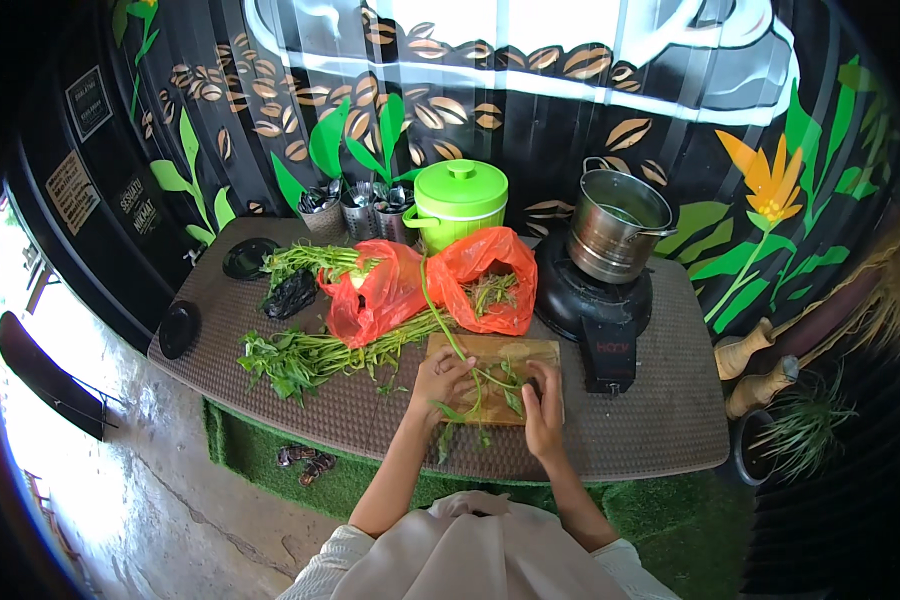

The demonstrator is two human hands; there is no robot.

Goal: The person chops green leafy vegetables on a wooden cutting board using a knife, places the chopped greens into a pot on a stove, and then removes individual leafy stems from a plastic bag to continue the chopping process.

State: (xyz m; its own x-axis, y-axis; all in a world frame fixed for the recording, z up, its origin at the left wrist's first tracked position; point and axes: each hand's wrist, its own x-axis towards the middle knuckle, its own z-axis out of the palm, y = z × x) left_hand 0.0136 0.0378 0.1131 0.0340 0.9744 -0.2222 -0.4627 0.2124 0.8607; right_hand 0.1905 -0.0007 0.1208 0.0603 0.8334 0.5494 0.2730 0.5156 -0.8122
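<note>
A long green leafy stem (pixel 451 338) stretches over the wooden cutting board (pixel 532 350), its top end lying up between two red plastic bags. My left hand (pixel 444 380) pinches this stem at the board's left edge. Leaves hang below that hand. On the board's right side, my right hand (pixel 543 410) is closed with curled fingers beside the leaves; what it grips is hidden. To the left lies a pile of leafy greens (pixel 295 362). One red plastic bag (pixel 375 300) lies behind the pile, and another red plastic bag (pixel 515 317) holding stalks stands behind the board.
At right, a metal pot (pixel 615 240) sits on a black portable stove (pixel 607 350). A lime-green lidded container (pixel 460 200) stands at the back beside metal cutlery holders (pixel 360 220). Black plates (pixel 178 330) and a black plastic bag (pixel 288 297) lie on the left of the woven-patterned table (pixel 650 430).
</note>
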